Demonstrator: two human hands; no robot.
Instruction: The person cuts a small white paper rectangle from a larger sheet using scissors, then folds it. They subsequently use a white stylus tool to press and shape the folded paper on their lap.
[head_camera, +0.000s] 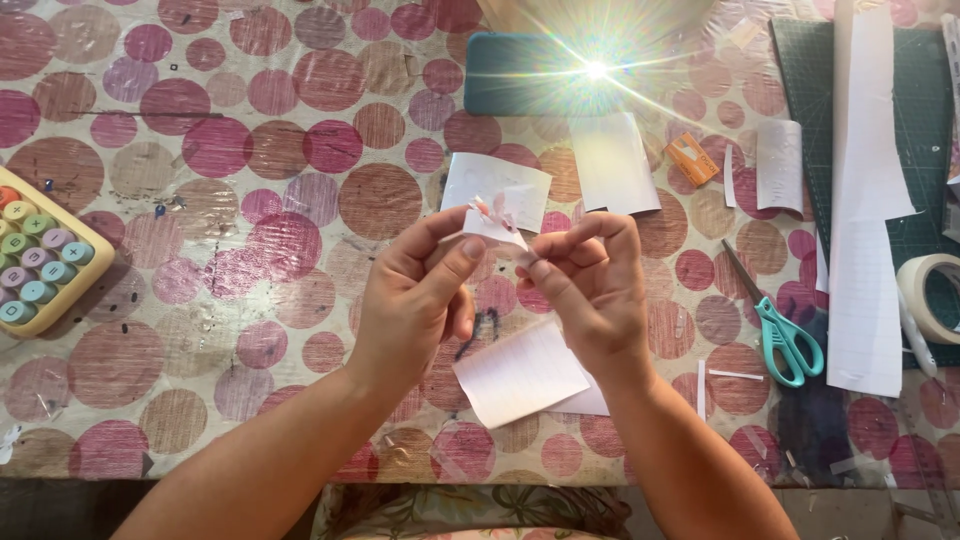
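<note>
My left hand and my right hand meet above the middle of the table, both pinching one small white paper cutout with pink marks on it. The left thumb and forefinger hold its left side. The right fingertips grip its right edge. Under the hands lies a lined white paper sheet on the tablecloth, which is covered in pink and brown circles. The part of the cutout inside my fingers is hidden.
Teal-handled scissors lie to the right, beside long white paper strips and a tape roll on a dark cutting mat. A pastel-keyed calculator sits at the left edge. A phone, paper scraps and an orange sharpener lie behind.
</note>
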